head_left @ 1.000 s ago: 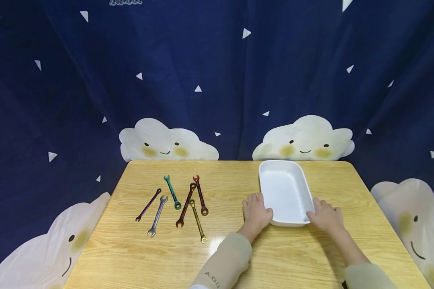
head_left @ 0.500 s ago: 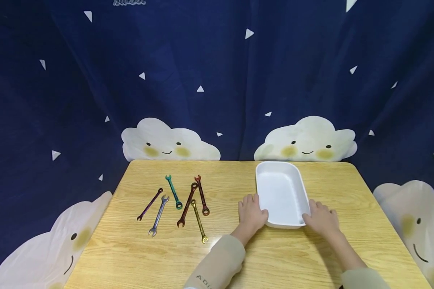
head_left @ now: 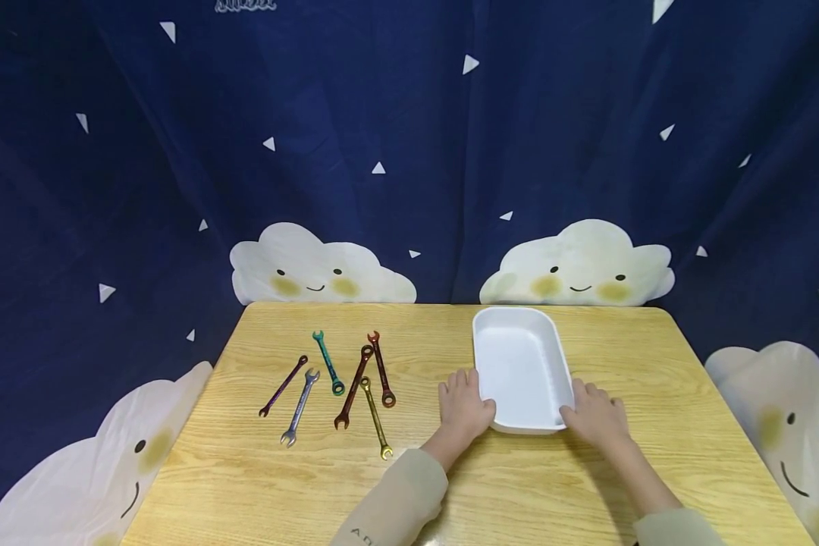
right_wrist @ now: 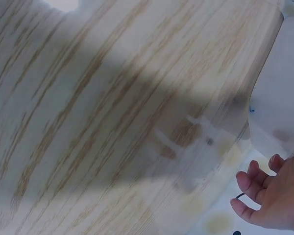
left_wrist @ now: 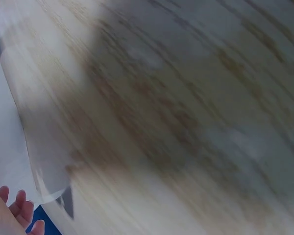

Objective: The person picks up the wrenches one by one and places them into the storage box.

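A white rectangular tray [head_left: 521, 364] sits on the right half of the table, nothing inside it. My left hand [head_left: 464, 408] grips its near left corner, thumb over the rim and fingers along the outer wall. On the near right corner my right hand [head_left: 595, 415] holds it the same way. The left wrist view catches the tray's side [left_wrist: 7, 132] above the left fingertips [left_wrist: 22, 208]. In the right wrist view, the curved right fingers [right_wrist: 255, 181] lie below the tray's side wall [right_wrist: 279, 88].
Several combination wrenches lie left of the tray: purple [head_left: 283, 386], silver [head_left: 300, 408], teal [head_left: 327, 364], dark red [head_left: 353, 387], red [head_left: 381, 370] and yellow-gold [head_left: 377, 421]. The dark red one meets the gold and red ones. A dark blue curtain [head_left: 437, 152] hangs behind the wooden table [head_left: 246, 485].
Both hands have slid the tray leftward across the table and slightly nearer, closer to the wrenches. The wrenches have stayed put; the head view shifted a little.
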Demonstrator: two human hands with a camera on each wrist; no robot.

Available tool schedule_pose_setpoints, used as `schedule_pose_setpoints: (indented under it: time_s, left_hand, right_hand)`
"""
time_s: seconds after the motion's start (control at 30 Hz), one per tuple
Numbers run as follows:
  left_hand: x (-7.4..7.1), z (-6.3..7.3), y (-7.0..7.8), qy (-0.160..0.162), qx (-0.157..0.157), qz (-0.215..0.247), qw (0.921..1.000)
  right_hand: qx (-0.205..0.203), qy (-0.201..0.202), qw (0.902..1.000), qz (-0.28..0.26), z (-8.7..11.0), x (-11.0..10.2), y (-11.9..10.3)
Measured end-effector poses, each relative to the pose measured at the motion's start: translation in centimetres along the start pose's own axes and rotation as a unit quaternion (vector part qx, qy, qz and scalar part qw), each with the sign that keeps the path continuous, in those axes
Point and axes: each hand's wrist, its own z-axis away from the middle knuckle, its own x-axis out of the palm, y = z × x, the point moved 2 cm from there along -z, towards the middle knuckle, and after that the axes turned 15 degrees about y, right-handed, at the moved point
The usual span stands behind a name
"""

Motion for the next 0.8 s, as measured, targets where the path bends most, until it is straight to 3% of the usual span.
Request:
schedule_pose_setpoints:
  time_s: [0.8]
  left_hand:
    - [-0.8, 0.7, -2.4, 0.006, 0.01, -0.001, 0.9999]
  right_hand:
    - [0.014, -0.005, 0.9999, -0.007, 0.6, 0.1, -2.7]
